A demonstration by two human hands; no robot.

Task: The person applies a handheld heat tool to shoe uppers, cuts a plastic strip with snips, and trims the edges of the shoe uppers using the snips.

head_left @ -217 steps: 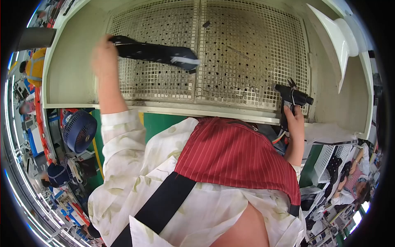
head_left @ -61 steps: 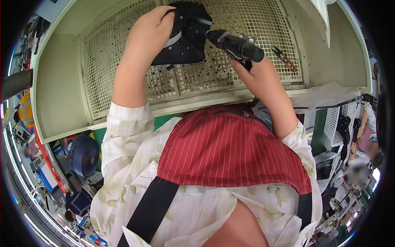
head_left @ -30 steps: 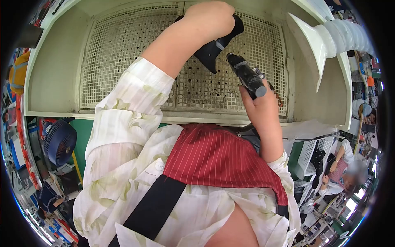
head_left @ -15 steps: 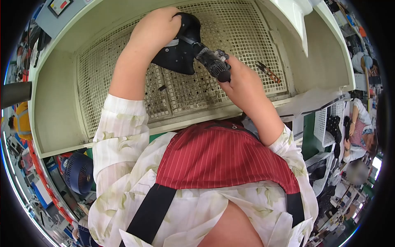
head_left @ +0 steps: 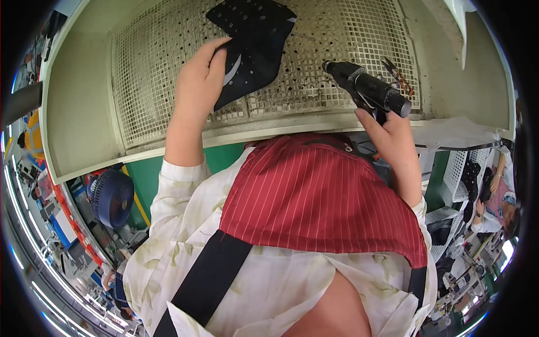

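Note:
My left hand (head_left: 203,78) pinches the lower left edge of a black cloth piece (head_left: 255,59) with small pale dots and a light curved strip. The cloth spreads over the cream grid (head_left: 168,78) inside a shallow cream tray. In my right hand (head_left: 396,135) is a black spray gun (head_left: 365,87). Its narrow nozzle points up and left, apart from the cloth. The fingers round its handle are partly hidden beneath it. Just beyond the gun, a pair of thread snips (head_left: 400,77) with orange-brown handles lies on the grid.
The tray's front rim (head_left: 140,154) runs between me and the grid. A white machine part (head_left: 457,22) hangs over the far right. A blue fan (head_left: 112,197) stands at lower left. White baskets (head_left: 459,180) and another person's arm (head_left: 497,174) are at the right.
The spray gun has moved right and toward me, away from the cloth. The cloth now lies more spread out, and my left hand has come lower to its near left edge.

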